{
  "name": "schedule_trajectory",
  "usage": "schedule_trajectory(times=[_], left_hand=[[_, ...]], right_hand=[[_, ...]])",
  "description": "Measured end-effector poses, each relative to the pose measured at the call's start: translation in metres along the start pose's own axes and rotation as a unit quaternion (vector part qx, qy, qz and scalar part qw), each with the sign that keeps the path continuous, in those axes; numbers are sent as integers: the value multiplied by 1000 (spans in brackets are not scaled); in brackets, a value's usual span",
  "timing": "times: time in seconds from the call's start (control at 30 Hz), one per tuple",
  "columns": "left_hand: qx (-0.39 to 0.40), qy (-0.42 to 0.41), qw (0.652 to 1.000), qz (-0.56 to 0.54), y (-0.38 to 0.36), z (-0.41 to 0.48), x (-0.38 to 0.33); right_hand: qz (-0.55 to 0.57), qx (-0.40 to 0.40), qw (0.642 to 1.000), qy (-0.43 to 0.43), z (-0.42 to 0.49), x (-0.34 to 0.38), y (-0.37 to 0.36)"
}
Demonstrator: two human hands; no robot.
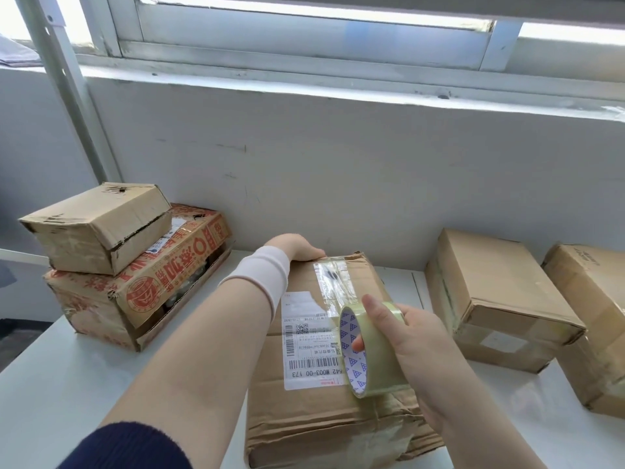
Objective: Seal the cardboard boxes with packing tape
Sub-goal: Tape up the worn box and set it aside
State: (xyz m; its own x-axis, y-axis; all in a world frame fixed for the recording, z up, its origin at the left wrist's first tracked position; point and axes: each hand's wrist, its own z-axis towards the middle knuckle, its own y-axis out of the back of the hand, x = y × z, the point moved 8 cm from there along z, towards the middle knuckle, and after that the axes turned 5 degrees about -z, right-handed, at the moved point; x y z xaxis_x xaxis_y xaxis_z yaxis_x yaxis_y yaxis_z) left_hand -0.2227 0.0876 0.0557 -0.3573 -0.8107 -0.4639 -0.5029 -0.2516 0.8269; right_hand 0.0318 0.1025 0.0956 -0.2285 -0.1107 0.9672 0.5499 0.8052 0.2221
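A person is sealing a worn cardboard box (304,418) that is lying in the middle of the table (50,401), reaching toward its near edge. The left hand (297,248) is resting on the box's far top edge, thumb beside the stuck-down end of a clear tape strip (333,282). Its other fingers are dropping out of sight behind the box, so their curl cannot be told. The right hand (419,336) is gripping the tape roll (368,353), its fingers (378,309) wrapping the outside and one fingertip hooking through the core. It is holding the roll tilted just above the box top, beside a white shipping label (304,340). The strip is running from the far edge to the roll.

Several things are looking risky. The strip is slanting slightly, so it may be drifting sideways and partly covering the label. If the left hand is lifting too early, the stuck end could be peeling up. The cardboard toward the table's near edge is badly crumpled, so the tape may be wrinkling or bridging gaps there. Any slack could be letting the strip fold onto itself.
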Motion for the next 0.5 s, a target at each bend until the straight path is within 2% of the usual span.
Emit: schedule_trajectory(times=[0.07, 0.17, 0.2, 0.3, 0.5], left_hand=[[-17, -32, 999, -33, 2, 1, -5], [-152, -152, 970, -117, 15, -11, -22], [-174, -177, 959, -138, 16, -17, -27], [-141, -210, 960, -120, -1, -23, -32], [-148, -171, 969, -103, -4, -22, -22]], right_hand=[[1, -1, 1000, -2, 0, 0, 0], [-1, 3, 1000, -1, 1, 1, -2], [0, 3, 1000, 1, 1, 2, -3], [6, -6, 1000, 6, 1, 2, -4], [21, 2, 999, 35, -7, 1, -5]])
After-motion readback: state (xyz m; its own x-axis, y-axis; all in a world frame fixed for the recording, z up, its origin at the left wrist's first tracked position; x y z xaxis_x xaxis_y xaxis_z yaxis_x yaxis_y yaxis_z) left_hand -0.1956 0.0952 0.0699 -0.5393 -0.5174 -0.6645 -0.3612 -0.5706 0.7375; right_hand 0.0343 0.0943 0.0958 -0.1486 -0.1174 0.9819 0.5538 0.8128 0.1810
